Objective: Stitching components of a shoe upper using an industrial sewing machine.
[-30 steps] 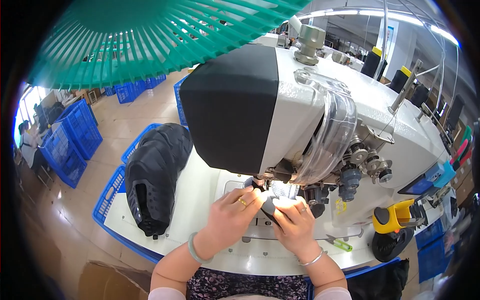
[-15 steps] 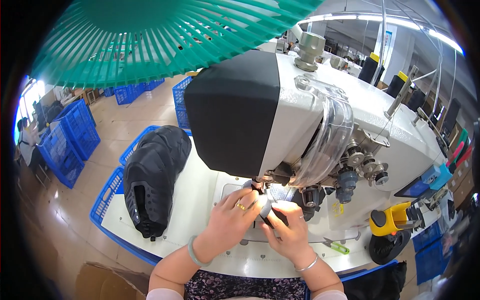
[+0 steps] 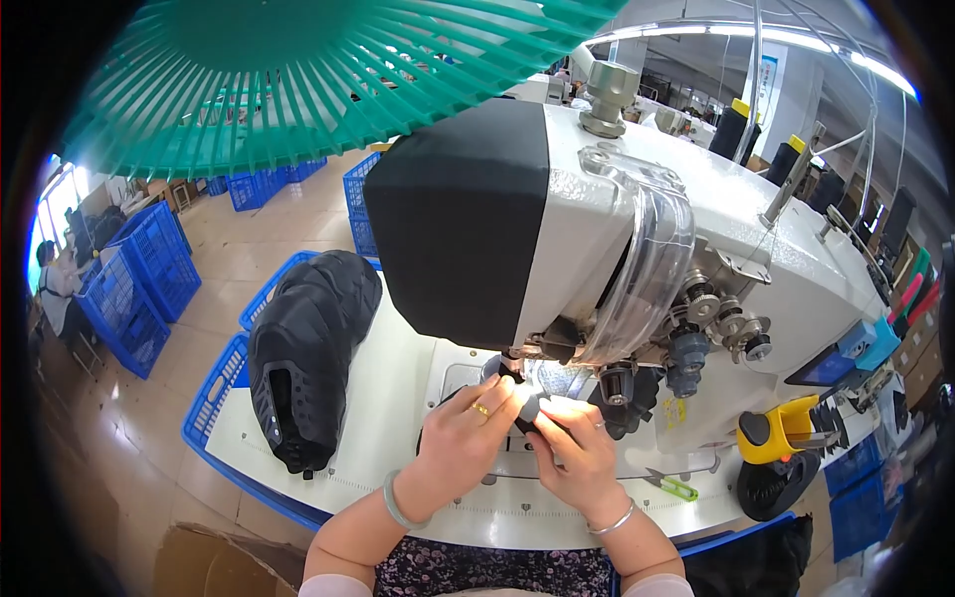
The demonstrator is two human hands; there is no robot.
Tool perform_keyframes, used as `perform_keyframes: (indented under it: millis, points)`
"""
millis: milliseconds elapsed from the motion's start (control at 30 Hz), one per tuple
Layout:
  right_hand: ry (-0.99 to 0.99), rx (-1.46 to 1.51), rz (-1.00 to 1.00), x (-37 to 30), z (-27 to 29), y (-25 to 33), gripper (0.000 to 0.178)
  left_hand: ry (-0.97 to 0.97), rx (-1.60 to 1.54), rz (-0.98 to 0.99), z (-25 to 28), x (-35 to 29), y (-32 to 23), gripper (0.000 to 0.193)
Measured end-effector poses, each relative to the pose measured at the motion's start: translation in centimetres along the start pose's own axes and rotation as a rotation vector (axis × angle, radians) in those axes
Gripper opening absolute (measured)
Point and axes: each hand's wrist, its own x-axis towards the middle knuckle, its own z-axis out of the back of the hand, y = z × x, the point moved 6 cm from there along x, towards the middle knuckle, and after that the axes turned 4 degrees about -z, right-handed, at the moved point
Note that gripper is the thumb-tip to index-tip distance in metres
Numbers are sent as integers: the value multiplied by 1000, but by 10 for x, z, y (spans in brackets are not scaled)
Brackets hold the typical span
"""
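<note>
My left hand (image 3: 460,436) and my right hand (image 3: 582,456) meet in the bright light below the sewing machine's head (image 3: 458,219). Their fingertips pinch a small black piece (image 3: 530,411), apparently part of a shoe upper, from both sides. A grey, shiny textured part (image 3: 560,378) lies just behind it, near the needle area. Glare and my fingers hide the needle point and most of the piece. To the left, a row of nested black shoe uppers (image 3: 303,348) lies on the white worktable (image 3: 388,438).
Green-handled thread snips (image 3: 676,486) lie right of my right hand. Beyond them are a yellow holder (image 3: 781,436) and a black round object (image 3: 771,488). A green fan guard (image 3: 298,109) hangs overhead. A blue crate (image 3: 214,398) flanks the table; a person sits far left.
The black piece shows more between my fingertips, and the grey textured part behind it appears shifted slightly right. Both hands keep their pinch with small shifts. The whole view has moved a little.
</note>
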Motion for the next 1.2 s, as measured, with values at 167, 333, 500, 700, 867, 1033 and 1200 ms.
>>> perform_keyframes:
  millis: [167,333,500,700,867,1033,1200]
  points:
    - [0,-4,-19,1,-1,3,32,33,-49,-1,-2,1,7,35]
    - [25,-23,-18,1,3,4,35,50,-61,32,1,3,7,34]
    - [76,-242,-206,3,15,-5,43,1,-62,3,0,-5,11,34]
    - [330,-320,-274,10,1,-17,41,-38,-228,173,-2,-4,20,32]
    - [287,-245,-294,8,-1,-18,42,-71,-120,62,-1,-3,8,30]
    - [267,-180,-339,8,-3,-18,38,-56,-132,50,2,0,9,29]
    - [146,-174,-309,7,-1,-21,35,-64,-132,13,0,1,11,27]
